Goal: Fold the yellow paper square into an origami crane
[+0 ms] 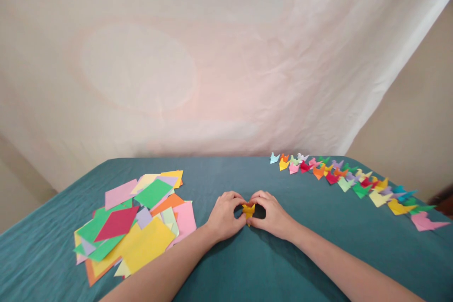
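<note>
A small piece of folded yellow paper (249, 211) is held between my two hands over the middle of the table. My left hand (226, 214) pinches its left side with thumb and fingers curled into a ring. On the opposite side my right hand (271, 214) grips it in the same way. Pointed corners of the paper stick up between the fingertips; its lower part is partly covered by the thumbs.
A loose heap of coloured paper sheets (148, 245) lies to the left, partly behind my left forearm. Rows of small folded paper birds (361, 189) run along the right side. A dark green cloth (226, 174) covers the table, and a pale curtain (226, 56) hangs behind it.
</note>
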Motion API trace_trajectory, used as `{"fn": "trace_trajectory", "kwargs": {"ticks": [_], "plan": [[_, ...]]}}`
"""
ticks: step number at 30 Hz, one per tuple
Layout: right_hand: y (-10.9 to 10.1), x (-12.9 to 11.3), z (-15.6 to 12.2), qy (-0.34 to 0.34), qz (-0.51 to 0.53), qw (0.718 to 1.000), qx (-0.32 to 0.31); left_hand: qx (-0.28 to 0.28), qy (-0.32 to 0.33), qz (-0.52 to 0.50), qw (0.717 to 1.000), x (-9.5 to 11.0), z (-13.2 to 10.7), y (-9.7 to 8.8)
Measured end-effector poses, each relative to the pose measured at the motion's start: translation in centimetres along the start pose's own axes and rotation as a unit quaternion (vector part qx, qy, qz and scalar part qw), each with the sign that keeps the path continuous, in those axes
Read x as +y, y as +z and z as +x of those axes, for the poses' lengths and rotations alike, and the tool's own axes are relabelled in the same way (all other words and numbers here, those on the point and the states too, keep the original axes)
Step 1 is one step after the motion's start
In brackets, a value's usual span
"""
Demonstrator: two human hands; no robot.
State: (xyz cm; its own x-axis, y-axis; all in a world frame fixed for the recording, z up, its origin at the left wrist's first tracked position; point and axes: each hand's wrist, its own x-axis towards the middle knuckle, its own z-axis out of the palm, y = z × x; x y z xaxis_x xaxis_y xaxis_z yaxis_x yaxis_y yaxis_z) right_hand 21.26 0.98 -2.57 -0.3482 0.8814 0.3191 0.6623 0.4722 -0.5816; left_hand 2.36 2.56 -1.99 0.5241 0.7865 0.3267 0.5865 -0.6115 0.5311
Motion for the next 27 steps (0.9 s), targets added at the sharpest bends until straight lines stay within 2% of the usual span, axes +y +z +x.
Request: {"fn": "trace_trajectory", "kwargs": {"ticks": [6, 15, 21, 27], "plan": [[-0.6, -0.1, -0.2, -0.010, 0.014, 1.000, -0.024, -0.007, -0.009, -0.013, 1.000, 0.1, 0.1, -0.1], [-1.1, -0.4, -0.5, -0.012, 0.127, 0.991, 0.030, 0.000, -0.060, -0.066, 0.996, -0.5, 0.2, 0.0], [-1.4, -1.0, -0.6, -0.028, 0.093, 0.993, 0.071, 0.004, -0.055, -0.055, 0.997, -0.9, 0.2, 0.2], [-1.3, -1.0, -0.5, -0.030, 0.083, 0.994, 0.069, 0.012, -0.039, -0.047, 0.998, -1.1, 0.2, 0.4]]}}
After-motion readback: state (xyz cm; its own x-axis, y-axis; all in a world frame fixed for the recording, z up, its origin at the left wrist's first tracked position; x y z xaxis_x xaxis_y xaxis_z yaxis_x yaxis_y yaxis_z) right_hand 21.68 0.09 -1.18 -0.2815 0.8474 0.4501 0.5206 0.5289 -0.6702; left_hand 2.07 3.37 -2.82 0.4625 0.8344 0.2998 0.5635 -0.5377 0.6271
